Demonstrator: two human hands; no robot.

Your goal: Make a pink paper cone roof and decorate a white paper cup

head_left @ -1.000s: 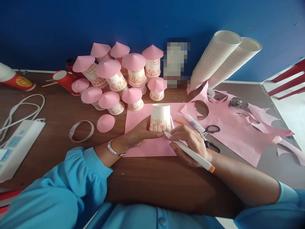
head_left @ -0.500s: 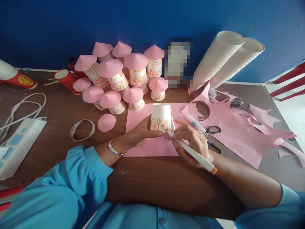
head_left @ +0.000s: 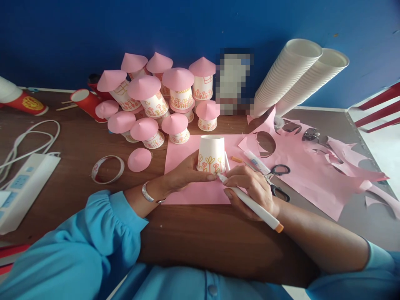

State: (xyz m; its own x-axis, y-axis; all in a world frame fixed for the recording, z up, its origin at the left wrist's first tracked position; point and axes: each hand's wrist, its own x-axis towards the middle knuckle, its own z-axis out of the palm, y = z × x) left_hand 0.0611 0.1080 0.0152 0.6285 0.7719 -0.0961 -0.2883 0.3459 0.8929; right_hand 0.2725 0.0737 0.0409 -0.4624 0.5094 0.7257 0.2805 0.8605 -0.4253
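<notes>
An upside-down white paper cup (head_left: 211, 149) is held by my left hand (head_left: 187, 173), whose thumb lies along the cup's rim. Orange and yellow flowers are drawn around the lower part of the cup. My right hand (head_left: 251, 189) is closed around a white marker (head_left: 258, 208) with an orange end. The marker's tip is at the cup's rim, close to my left thumb; whether it touches cannot be made out. Beneath the hands lies a sheet of pink paper (head_left: 184, 191). Behind the cup lie another white marker (head_left: 226, 160) and an orange cap (head_left: 236, 159).
Several decorated cups with pink cone roofs (head_left: 178, 79) stand at the back. Two tall stacks of paper cups (head_left: 287, 75) lean on the blue wall. Scissors (head_left: 280, 170), a glue tube (head_left: 258, 162) and pink scraps (head_left: 318, 183) lie right; a tape roll (head_left: 108, 169) and power strip (head_left: 29, 191) left.
The marker's tip has shifted slightly left and down along the cup's rim, and my right hand has moved with it. My left hand keeps its hold on the cup.
</notes>
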